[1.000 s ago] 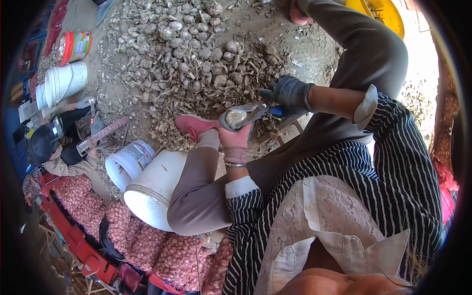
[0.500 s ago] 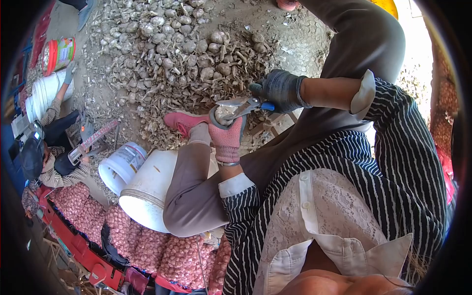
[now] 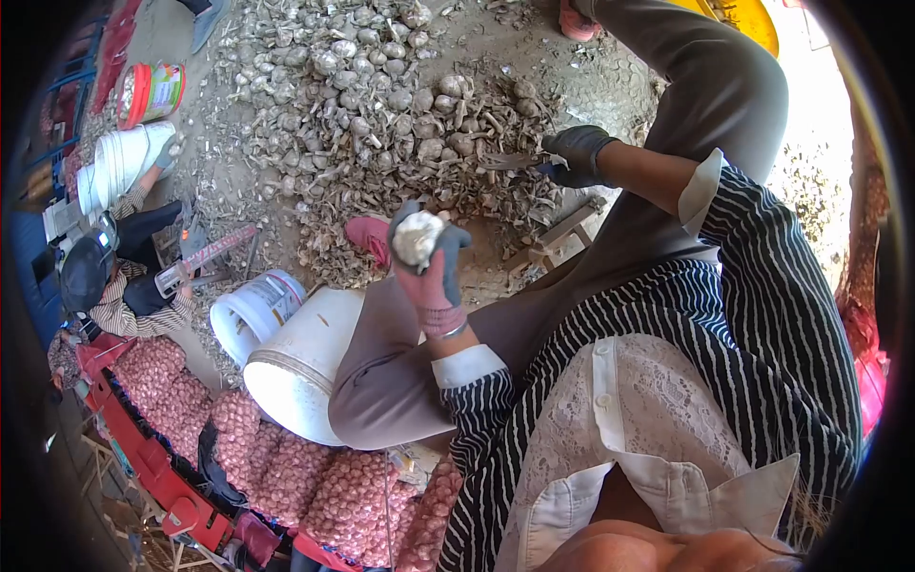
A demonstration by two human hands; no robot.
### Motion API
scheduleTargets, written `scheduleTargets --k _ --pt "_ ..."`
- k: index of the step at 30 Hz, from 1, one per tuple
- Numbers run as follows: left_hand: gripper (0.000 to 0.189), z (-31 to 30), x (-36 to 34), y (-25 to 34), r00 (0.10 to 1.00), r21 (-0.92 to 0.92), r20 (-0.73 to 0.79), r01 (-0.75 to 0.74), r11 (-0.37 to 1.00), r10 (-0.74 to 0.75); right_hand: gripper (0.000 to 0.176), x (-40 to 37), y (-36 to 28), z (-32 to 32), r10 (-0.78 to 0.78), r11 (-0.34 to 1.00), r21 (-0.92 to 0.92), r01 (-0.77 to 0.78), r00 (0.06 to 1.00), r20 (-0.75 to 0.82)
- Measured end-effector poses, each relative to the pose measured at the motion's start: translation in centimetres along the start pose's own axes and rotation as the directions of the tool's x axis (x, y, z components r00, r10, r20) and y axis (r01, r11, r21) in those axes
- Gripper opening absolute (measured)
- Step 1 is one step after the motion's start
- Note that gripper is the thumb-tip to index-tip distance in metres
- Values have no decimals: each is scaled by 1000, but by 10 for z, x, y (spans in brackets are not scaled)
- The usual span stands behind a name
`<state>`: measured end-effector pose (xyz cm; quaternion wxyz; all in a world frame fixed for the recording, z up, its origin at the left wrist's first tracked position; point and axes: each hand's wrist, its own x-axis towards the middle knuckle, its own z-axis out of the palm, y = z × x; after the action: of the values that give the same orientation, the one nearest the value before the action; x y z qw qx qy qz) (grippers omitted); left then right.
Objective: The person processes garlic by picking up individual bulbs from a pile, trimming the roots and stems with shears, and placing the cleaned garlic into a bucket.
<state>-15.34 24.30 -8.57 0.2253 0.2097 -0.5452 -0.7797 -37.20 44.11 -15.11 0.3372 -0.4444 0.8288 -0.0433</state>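
My left hand (image 3: 440,276), in a pink glove with grey palm and fingers, is closed around a pale garlic bulb (image 3: 417,238) held above my bent leg. My right hand (image 3: 579,155), in a dark grey glove, grips a pair of shears (image 3: 519,160); their blades point left over the dry leaf scraps and their blue handle is mostly covered by the glove. Apart from the bulb, the shears touch nothing I can make out. A large heap of garlic bulbs (image 3: 396,100) with dry stalks lies on the ground ahead of both hands.
A white bucket (image 3: 319,329) lies tipped beside my left knee, with another white bucket (image 3: 250,310) behind it. Full net sacks of garlic (image 3: 348,500) line the lower left. At left sits another person (image 3: 133,305) near several buckets. A yellow container (image 3: 748,24) is at top right.
The shears have come away from the bulb as my right hand moved up and right. My left hand has turned, raising the bulb, which it still holds. The view has shifted slightly.
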Motion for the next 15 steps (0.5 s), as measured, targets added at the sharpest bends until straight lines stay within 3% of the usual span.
scheduleTargets --k 2,3,4,5,6,8,10,11,12,14,15 --pt "48 -27 -15 45 946 264 -248 -139 954 206 36 -8 16 -8 91 996 -12 -91 996 5" --pt "36 -40 -27 78 884 536 -296 -160 829 362 36 -11 21 -11 171 985 -9 -171 985 17" --pt "26 -53 -39 110 795 761 -334 -89 643 506 37 -12 24 -15 243 970 -7 -243 970 28" --pt "27 -83 -56 139 735 789 -465 92 607 494 40 -16 25 -32 286 958 -1 -287 955 82" --pt "39 -127 -77 158 577 879 -420 67 472 701 40 -14 29 -38 280 960 -7 -280 957 78" --pt "60 -167 -113 200 633 915 -395 336 224 665 38 -13 42 -49 400 917 -84 -391 905 148" --pt "70 -224 -151 213 657 785 -342 592 -179 672 35 -8 53 -43 408 912 -76 -402 907 99" --pt "74 -242 -168 213 586 658 -434 725 -204 685 34 -2 53 -45 424 905 -80 -418 900 99" --pt "74 -233 -165 215 586 661 -427 722 -205 688 33 3 53 -48 438 898 -85 -431 894 99" --pt "71 -197 -160 205 484 759 -465 649 52 741 36 6 52 -45 395 918 -46 -393 917 49" --pt "66 -185 -145 185 555 831 -555 391 395 619 37 3 43 -50 352 935 30 -352 936 -6"
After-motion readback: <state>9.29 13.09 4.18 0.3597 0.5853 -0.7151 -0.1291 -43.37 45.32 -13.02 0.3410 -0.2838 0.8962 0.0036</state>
